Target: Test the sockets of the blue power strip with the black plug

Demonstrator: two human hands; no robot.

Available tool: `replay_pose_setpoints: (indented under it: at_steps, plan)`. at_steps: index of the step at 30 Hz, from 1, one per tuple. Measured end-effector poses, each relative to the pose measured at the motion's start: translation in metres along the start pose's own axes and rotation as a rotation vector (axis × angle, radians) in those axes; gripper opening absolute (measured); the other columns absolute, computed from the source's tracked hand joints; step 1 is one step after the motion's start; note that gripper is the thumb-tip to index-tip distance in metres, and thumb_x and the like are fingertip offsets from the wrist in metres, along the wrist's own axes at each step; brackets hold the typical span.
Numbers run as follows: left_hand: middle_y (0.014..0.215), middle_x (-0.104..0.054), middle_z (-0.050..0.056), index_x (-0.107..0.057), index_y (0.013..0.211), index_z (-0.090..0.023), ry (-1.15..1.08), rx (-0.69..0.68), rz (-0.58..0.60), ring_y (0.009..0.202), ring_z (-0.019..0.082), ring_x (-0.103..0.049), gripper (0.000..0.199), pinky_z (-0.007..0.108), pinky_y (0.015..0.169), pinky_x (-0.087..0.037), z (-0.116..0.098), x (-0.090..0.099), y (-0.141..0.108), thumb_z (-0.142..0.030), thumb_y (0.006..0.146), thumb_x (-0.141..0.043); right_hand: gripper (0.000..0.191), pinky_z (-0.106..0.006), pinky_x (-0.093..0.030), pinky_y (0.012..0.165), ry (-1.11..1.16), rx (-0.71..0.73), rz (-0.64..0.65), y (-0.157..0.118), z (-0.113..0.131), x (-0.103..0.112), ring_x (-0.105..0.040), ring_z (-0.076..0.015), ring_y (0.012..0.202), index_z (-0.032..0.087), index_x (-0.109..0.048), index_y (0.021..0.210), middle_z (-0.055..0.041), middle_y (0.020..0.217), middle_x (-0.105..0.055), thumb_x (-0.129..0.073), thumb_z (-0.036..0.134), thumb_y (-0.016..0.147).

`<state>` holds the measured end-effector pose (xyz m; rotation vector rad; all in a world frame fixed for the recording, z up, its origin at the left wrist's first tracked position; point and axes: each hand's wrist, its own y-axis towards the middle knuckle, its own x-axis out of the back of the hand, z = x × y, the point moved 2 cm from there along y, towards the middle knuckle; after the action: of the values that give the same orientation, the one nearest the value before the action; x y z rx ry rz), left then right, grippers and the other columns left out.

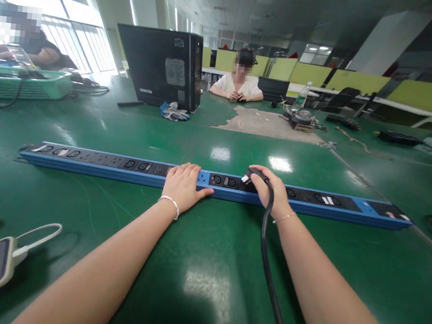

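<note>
A long blue and black power strip [235, 195] lies across the green table, with several sockets along its upper face. My left hand [184, 184] rests over its middle, fingers bent over the far edge and thumb along the near side, holding the strip. Pinched in my right hand [273, 192] is a black power plug [253, 176] with metal prongs pointing left. The plug is held just above the sockets, right of my left hand. From it a thick black cable [267, 261] runs down past my right wrist to the bottom of the view.
Two phones lie at the lower left, one with a white charging cable [42, 230]. A black computer case [156, 67], gloves [175, 111] and a green basket [26, 83] stand farther back. One person [238, 84] sits opposite, another at far left. A bottle [301, 96] stands behind.
</note>
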<state>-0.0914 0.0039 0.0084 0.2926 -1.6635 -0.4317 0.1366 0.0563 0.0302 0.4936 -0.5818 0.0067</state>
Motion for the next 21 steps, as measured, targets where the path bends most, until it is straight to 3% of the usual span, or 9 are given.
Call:
replay_pose_setpoints:
  at_steps: [3, 11, 18, 21]
  plan:
    - [0.128, -0.055, 0.014, -0.049, 0.123, -0.017, -0.022, 0.014, 0.01, 0.123, 0.03, -0.043, 0.068, 0.045, 0.102, -0.03, 0.001, -0.001, 0.0, -0.066, 0.076, -0.048, 0.033, -0.035, -0.051, 0.077, -0.078, 0.06, 0.048, -0.004, -0.007, 0.012, -0.064, -0.0197, 0.082, 0.02, -0.065, 0.105, -0.0049, 0.092, -0.07, -0.05, 0.036, 0.08]
    - [0.128, -0.055, 0.014, -0.049, 0.122, -0.017, -0.038, 0.007, 0.008, 0.123, 0.03, -0.043, 0.067, 0.045, 0.102, -0.029, 0.0, 0.0, 0.0, -0.066, 0.076, -0.049, 0.038, -0.037, -0.05, 0.089, -0.124, 0.127, 0.047, -0.006, -0.01, 0.006, -0.064, -0.0204, 0.095, 0.017, -0.061, 0.113, -0.0075, 0.105, -0.069, -0.049, 0.034, 0.082]
    - [0.128, -0.054, 0.014, -0.048, 0.123, -0.018, -0.041, 0.013, 0.006, 0.123, 0.031, -0.043, 0.067, 0.046, 0.102, -0.029, -0.002, -0.001, 0.0, -0.065, 0.076, -0.049, 0.038, -0.037, -0.048, 0.093, -0.413, 0.292, 0.119, -0.006, 0.015, -0.006, -0.061, -0.0218, 0.104, 0.013, -0.059, 0.116, -0.0111, 0.113, -0.065, -0.044, 0.025, 0.083]
    - [0.127, -0.055, 0.014, -0.048, 0.123, -0.018, -0.046, 0.008, 0.006, 0.123, 0.031, -0.043, 0.067, 0.046, 0.102, -0.029, -0.002, 0.0, 0.0, -0.065, 0.076, -0.05, 0.038, -0.037, -0.049, 0.091, -0.475, 0.295, 0.112, -0.008, 0.019, -0.01, -0.061, -0.0223, 0.104, 0.014, -0.057, 0.118, -0.0113, 0.114, -0.065, -0.042, 0.025, 0.085]
